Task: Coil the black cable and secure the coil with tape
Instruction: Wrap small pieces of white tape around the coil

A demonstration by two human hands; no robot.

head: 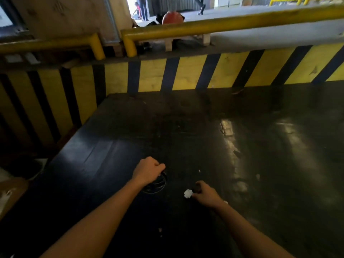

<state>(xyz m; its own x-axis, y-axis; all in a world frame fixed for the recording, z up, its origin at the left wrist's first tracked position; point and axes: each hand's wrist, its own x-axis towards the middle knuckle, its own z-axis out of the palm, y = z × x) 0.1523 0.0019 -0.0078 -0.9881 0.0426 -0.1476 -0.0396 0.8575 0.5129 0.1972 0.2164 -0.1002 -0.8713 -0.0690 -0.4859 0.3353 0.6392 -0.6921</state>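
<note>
A glossy black table is catching streaks of light, and behind it a board painted in yellow and black stripes is standing under a round yellow rail. The left hand is reaching out with its fingers curled tight over the top of the coiled black cable, thin round loops lying on the table. Just to the right, the right hand is pinching a small crumpled white piece, possibly tape.
</note>
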